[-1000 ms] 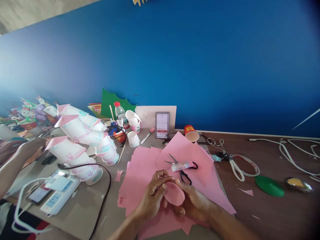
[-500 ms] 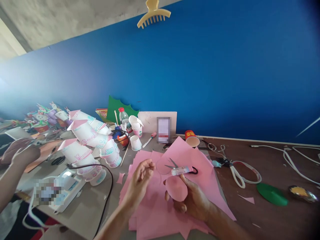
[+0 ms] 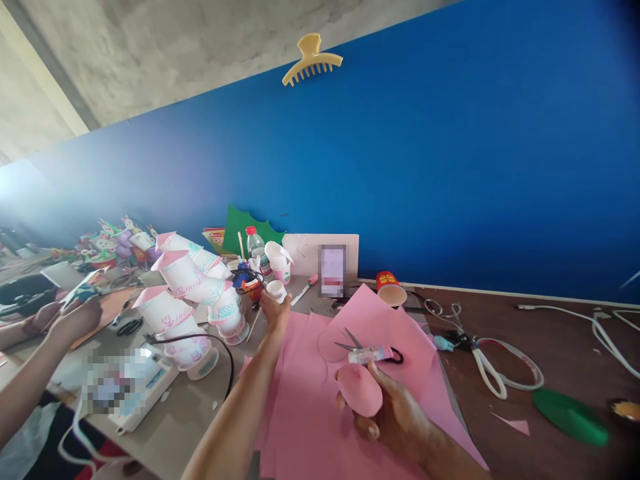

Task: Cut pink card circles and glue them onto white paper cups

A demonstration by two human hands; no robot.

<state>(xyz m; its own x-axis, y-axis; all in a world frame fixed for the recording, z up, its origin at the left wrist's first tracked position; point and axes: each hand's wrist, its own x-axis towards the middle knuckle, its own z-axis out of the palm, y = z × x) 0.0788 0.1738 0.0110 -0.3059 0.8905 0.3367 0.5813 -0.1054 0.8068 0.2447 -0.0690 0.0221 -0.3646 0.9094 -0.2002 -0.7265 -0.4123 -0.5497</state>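
Note:
My left hand (image 3: 274, 311) is stretched forward over the table, its fingers at the sides of a small white paper cup (image 3: 275, 291) and closed on it. Cradled in my right hand (image 3: 395, 413) is a shallow pink paper cone (image 3: 360, 390), its point facing up. Scissors (image 3: 350, 341) with open blades lie just beyond the cone. A clear tube (image 3: 369, 355) rests over their handles. Beneath are stacked pink paper sheets (image 3: 310, 413), with a circle outlined near the scissors.
Tilted towers of paper cups with pink cone tops (image 3: 175, 320) stand left. A black cable (image 3: 220, 340) loops beside them. A marker (image 3: 304, 291), bottle (image 3: 255, 245) and red cup (image 3: 390, 289) are at the back. Another person's hand (image 3: 80, 320) works at far left.
My left hand has moved forward from above the pink sheets to the white paper cup and taken hold of it. My right hand still holds the cone. The view has tilted slightly up.

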